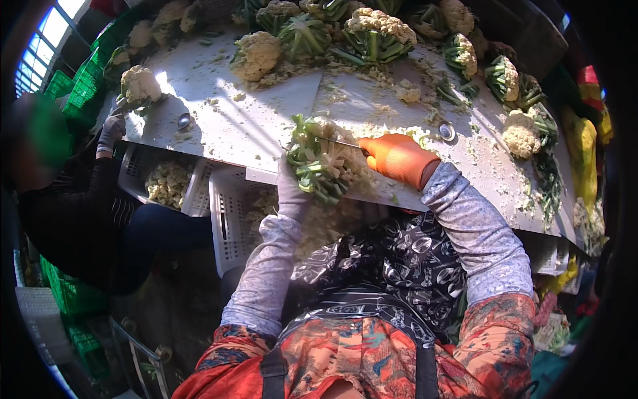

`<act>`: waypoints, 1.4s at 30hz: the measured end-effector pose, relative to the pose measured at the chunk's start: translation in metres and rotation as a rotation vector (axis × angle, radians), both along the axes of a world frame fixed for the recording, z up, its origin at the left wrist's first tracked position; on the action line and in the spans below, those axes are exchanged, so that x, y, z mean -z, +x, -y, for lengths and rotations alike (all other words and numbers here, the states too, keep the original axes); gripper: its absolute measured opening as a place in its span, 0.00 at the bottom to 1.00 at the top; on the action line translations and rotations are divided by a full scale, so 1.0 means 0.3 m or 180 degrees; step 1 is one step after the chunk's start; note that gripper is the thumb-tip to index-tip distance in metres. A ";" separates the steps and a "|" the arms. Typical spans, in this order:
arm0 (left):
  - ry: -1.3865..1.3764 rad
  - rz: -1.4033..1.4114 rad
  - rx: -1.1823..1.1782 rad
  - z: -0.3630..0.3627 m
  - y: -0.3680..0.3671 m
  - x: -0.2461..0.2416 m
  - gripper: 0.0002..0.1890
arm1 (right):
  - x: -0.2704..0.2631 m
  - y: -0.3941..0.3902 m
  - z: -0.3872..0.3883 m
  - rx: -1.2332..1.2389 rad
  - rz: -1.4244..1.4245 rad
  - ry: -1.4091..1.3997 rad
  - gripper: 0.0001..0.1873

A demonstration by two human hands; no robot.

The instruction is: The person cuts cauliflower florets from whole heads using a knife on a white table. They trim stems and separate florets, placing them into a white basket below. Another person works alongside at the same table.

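My left hand point(293, 187), in a pale grey glove, grips a cauliflower head point(331, 162) from its left side at the table's near edge. Green leaves and pale stalks face up on it. In an orange glove, my right hand point(396, 157) is closed on the handle of a knife point(341, 143); its thin blade lies across the upper part of the cauliflower. The blade's tip is hard to make out among the leaves. Crumbs and small florets lie on the white table point(234, 129) around both hands.
Whole cauliflowers point(379, 37) line the table's far side and right end. Below the near edge are white plastic crates point(232, 224) with florets point(167, 184). At left, a co-worker's gloved hand point(113, 130) is beside another cauliflower point(141, 84). Round metal pieces point(446, 131) sit on the tabletop.
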State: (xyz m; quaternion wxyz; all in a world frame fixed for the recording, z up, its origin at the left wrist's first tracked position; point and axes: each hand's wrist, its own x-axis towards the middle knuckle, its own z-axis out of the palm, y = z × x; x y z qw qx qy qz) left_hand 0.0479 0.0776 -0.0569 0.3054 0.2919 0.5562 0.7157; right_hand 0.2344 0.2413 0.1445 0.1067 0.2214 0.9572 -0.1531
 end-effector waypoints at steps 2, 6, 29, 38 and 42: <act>0.0147 0.0560 0.0009 0.003 -0.021 0.020 0.33 | -0.024 -0.004 0.019 0.0025 0.0018 0.0039 0.12; 0.0677 0.1662 0.0258 -0.002 0.014 -0.098 0.32 | -0.022 0.008 0.033 0.0045 0.0037 0.0264 0.11; 0.0504 0.1155 -0.0270 0.003 0.100 -0.252 0.26 | -0.070 -0.015 0.100 -0.0090 -0.0175 0.0368 0.08; 0.0194 0.0785 -0.0447 0.005 0.108 -0.278 0.30 | -0.084 -0.120 0.084 0.0416 0.0156 0.0967 0.09; 0.0345 0.1242 -0.0247 0.001 0.103 -0.280 0.31 | -0.097 -0.033 0.091 0.0693 0.0064 0.0298 0.11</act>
